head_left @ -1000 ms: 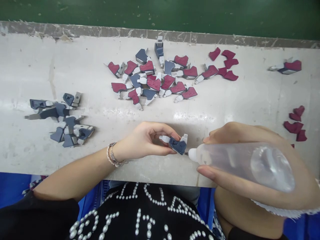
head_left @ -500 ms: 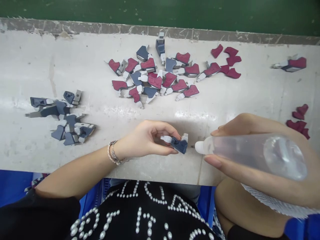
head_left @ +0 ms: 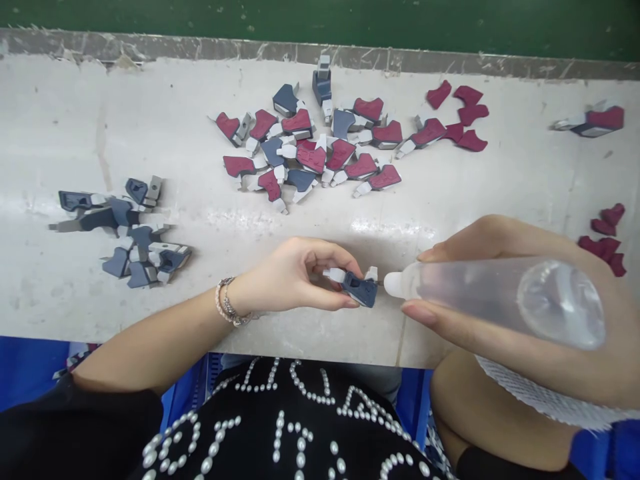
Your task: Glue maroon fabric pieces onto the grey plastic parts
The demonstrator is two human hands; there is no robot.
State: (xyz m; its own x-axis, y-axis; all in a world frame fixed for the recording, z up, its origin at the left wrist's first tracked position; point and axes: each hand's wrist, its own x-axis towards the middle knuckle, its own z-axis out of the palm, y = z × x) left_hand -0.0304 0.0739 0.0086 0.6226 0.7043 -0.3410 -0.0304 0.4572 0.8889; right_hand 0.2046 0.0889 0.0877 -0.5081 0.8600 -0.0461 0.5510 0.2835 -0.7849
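Left hand [head_left: 295,277] pinches a small slate-blue moulded part [head_left: 359,291] with a pale grey tab between thumb and fingertips, narrow grip, held just above the surface [head_left: 75,133]; right hand [head_left: 515,243] wraps wide around a translucent squeeze bottle [head_left: 480,293], tilted down, its white nozzle [head_left: 393,285] pointing at the part; the thin tip sits just beside the part's edge, contact not certain from this view; contents of the bottle cannot be told. Risks, as judged: a firm squeeze this close could flood the joint and run liquid onto the left fingers; the narrow pinch leaves the part free to twist, so the tip could skid across its face; the broad bottle hides the tip from above, which makes misaiming likely; white mesh netting [head_left: 540,400] under the right hand could slip on the bottle and shift the aim; a drip could reach the maroon-and-grey parts [head_left: 310,143] only if the bottle swings up the surface, since they lie well apart, as do the slate parts [head_left: 120,227] at left.
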